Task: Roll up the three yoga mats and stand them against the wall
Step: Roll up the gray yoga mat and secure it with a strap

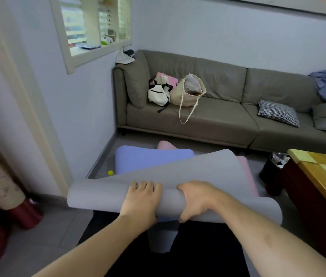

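A grey yoga mat (198, 172) is lifted off the floor in front of me, its near end curled into a loose roll. My left hand (141, 198) lies over the top of that roll with fingers curled onto it. My right hand (195, 198) grips the roll, thumb underneath. Beyond the grey mat lies a blue mat (150, 156) flat on the floor, and a pink mat (247, 172) shows under and beside it.
A grey sofa (218, 120) with bags and cushions stands along the far wall. The left wall (78, 108) runs down to a grey floor strip. A wooden table (324, 176) and a black bin (272, 172) are at right. Red stools (26, 212) stand at left.
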Demonstrator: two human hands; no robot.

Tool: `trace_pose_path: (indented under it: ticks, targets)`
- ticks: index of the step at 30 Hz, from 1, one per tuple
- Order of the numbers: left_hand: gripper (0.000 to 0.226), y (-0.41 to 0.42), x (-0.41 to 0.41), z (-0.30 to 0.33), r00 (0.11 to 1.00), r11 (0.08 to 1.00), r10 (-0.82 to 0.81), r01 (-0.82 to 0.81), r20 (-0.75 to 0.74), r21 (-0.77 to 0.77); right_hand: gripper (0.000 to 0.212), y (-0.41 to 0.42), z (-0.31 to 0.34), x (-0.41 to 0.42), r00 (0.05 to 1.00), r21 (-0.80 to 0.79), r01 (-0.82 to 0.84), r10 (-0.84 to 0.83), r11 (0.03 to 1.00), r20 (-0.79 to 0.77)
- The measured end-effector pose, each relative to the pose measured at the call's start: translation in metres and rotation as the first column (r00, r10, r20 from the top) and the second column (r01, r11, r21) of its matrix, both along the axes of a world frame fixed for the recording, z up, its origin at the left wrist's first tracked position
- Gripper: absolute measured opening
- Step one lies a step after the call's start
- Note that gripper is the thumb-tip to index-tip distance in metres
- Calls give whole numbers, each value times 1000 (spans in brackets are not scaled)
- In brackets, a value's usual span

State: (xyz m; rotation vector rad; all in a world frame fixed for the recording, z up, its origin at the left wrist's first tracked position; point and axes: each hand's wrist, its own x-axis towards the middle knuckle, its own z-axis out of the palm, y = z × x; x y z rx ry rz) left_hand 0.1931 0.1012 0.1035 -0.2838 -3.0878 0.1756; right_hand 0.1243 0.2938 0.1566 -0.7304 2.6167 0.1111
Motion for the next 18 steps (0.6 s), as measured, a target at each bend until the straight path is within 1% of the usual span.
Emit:
trace_pose_path:
  ticks: [3, 5, 6, 8, 10, 12, 15, 18]
  targets:
    - [68, 0, -4, 7, 999, 1000, 25, -25, 30, 12, 71, -2, 0, -6, 999, -2, 13, -13, 1000, 53]
    - [66, -2, -8, 13, 998, 999, 29, -31, 61, 31, 73, 1, -2, -4, 999, -13, 28, -28, 1000, 28]
    - [65, -3, -10, 15, 996, 999, 27, -31, 80, 43, 73, 4, -5, 0, 999, -30, 34, -34, 999, -9]
    - [64, -7, -15, 17, 994, 996, 25, -33, 110, 80, 74, 11, -14, 9, 989, -70, 11, -21, 997, -148]
    - [64, -9, -21, 19, 992, 995, 20, -33, 126, 96, 75, 17, -25, 21, 953, -102, -29, -3, 994, -302]
    - [64, -10, -25, 19, 991, 995, 7, -20, 135, 93, 72, 18, -38, 28, 906, -108, -69, 17, 992, -423]
    - [64, -11, -29, 19, 984, 995, -11, -6, 177, 95, 66, 14, -52, 34, 840, -82, -54, 1, 995, -543]
    - [64, -15, -37, 23, 970, 995, -15, -9, 243, 96, 72, 9, -62, 42, 790, -83, -36, -22, 996, -613]
